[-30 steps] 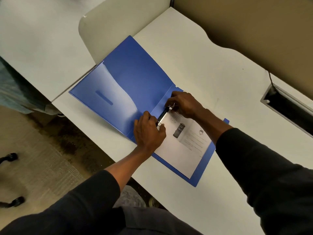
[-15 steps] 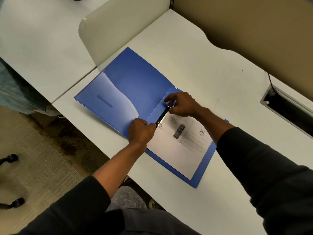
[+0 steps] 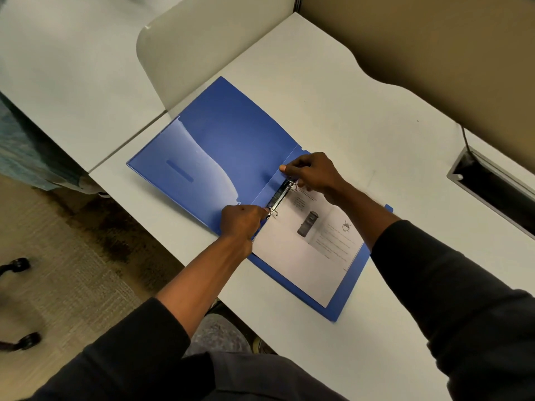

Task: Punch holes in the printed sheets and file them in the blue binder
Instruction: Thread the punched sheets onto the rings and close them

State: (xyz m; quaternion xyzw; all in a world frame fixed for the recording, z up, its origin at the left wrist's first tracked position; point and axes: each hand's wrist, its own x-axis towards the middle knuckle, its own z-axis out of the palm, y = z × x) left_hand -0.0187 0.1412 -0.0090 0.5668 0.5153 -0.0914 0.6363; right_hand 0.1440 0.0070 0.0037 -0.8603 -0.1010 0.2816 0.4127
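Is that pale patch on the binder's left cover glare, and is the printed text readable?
Head view: the pale patch on the blue binder looks like glare off the glossy inside cover; text on the printed sheet is too soft to read; wide-angle lens bends the desk edges.

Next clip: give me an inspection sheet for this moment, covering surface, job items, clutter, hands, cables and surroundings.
Surface: white desk, mostly bare.
Job's things: blue binder lies open flat; printed sheet rests on its right half, by the ring mechanism at the spine. No hole punch seen.
Clutter: nothing seen.
Hands: left hand at the near ring, right hand at the far ring; whether either grip is closed on the metal cannot be told.
Cables: one dark cable runs into the desk's cable opening.
Surroundings: beige partition, pale chair back, carpet, chair castors.
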